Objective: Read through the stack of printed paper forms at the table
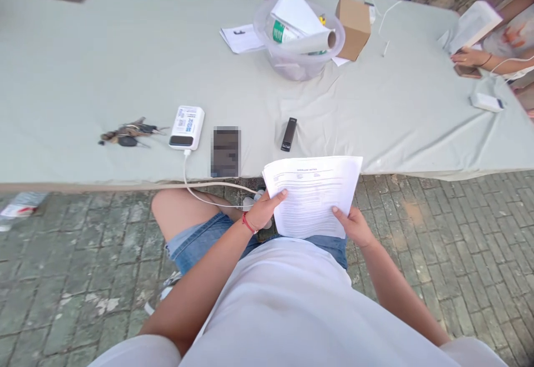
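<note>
Between your two hands, just above your lap, you hold a stack of papers [312, 194]. Your left hand [262, 209] grasps the stack's left edge, thumb on top and fingers curled underneath. Your right hand [355, 226] grasps the lower right corner the same way. Both hands are closed on the papers; neither is free.

To hold them well, keep each thumb pressed flat on the top sheet and the fingers firm beneath, so the sheets stay squared and none slides out. Keep the far edge level, since it sags where no hand supports it.

The papers are white printed sheets, with a small heading across the top and lines of fine text below, too small to read. The stack is several sheets thick and its edges fan slightly at the upper right. Its far edge reaches just past the near edge of the counter [83, 78], which is covered in a pale grey-green cloth.

Beyond your left hand, on the counter, lie a phone [226, 152] and a white power bank [187, 127] whose cable [196, 192] runs down toward that hand. Further left lies a bunch of keys [127, 132]. Straight beyond the papers lies a small black stick-shaped device [288, 133]. Far beyond your right hand, another person's hand [466, 57] rests by the counter's edge.
</note>
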Demonstrator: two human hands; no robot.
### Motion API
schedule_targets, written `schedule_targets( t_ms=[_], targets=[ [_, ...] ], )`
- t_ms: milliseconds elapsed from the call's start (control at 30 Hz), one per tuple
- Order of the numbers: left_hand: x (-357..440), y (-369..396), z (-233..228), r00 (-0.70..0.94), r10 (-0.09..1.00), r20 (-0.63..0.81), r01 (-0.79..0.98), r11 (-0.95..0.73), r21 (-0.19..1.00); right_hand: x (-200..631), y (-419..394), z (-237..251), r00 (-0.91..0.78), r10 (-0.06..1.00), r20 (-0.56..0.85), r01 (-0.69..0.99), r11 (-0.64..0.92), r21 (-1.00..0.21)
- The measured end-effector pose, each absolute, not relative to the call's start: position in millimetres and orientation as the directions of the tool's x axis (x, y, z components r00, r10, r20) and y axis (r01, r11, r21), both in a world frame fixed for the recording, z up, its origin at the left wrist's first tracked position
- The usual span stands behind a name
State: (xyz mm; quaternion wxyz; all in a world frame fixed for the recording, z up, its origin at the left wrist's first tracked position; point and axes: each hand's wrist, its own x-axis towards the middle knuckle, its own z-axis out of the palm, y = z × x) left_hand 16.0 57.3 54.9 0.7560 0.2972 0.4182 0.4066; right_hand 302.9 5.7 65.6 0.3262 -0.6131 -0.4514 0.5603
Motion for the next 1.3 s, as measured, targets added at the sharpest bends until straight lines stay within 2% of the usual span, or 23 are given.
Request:
schedule_targets(
  t_ms=[100, 233, 400, 567, 633, 733, 800, 867, 967, 1033, 1133, 1300],
  targets=[
    [18, 59, 46, 0.311, 0.848, -0.43, -0.435, 0.529, 0.728, 299, 10, 57, 0.044, 0.951, -0.305, 0.26, -0.306, -0.916],
    [22, 61, 36, 0.267, 0.856, -0.444, -0.486, 0.517, 0.705, 298, 9, 48, 0.158, 0.948, -0.276, 0.322, -0.314, -0.893],
    [32, 67, 30, 0.153, 0.924, -0.351, -0.504, 0.379, 0.776, 302, 8, 46, 0.15, 0.941, -0.305, 0.337, -0.338, -0.879],
    [36, 73, 39, 0.128, 0.931, -0.341, -0.447, 0.361, 0.818, 312, 15, 56, 0.093, 0.952, -0.293, 0.442, -0.303, -0.844],
    [37, 74, 46, 0.145, 0.937, -0.317, -0.432, 0.348, 0.832, 316, 24, 71, 0.156, 0.97, -0.185, 0.5, -0.239, -0.833],
    [41, 73, 60, 0.212, 0.939, -0.27, -0.403, 0.336, 0.851, 315, 47, 107, 0.259, 0.955, 0.144, 0.615, -0.048, -0.787],
    [44, 72, 68, 0.243, 0.937, -0.25, -0.385, 0.329, 0.862, 305, 65, 135, 0.161, 0.917, 0.364, 0.758, 0.121, -0.641],
    [48, 70, 73, 0.25, 0.938, -0.241, -0.365, 0.322, 0.874, 289, 84, 159, -0.046, 0.904, 0.425, 0.825, 0.275, -0.494],
    [51, 67, 76, 0.254, 0.936, -0.242, -0.325, 0.319, 0.89, 261, 107, 177, -0.351, 0.871, 0.343, 0.821, 0.463, -0.336],
    [51, 63, 76, 0.258, 0.935, -0.245, -0.309, 0.32, 0.896, 247, 116, 179, -0.484, 0.84, 0.243, 0.801, 0.538, -0.262],
    [48, 59, 77, 0.248, 0.934, -0.256, -0.305, 0.326, 0.895, 235, 121, 176, -0.538, 0.823, 0.183, 0.798, 0.567, -0.202],
    [46, 57, 87, 0.292, 0.921, -0.257, -0.33, 0.349, 0.877, 227, 117, 173, -0.546, 0.822, 0.163, 0.799, 0.57, -0.195]
  ],
)
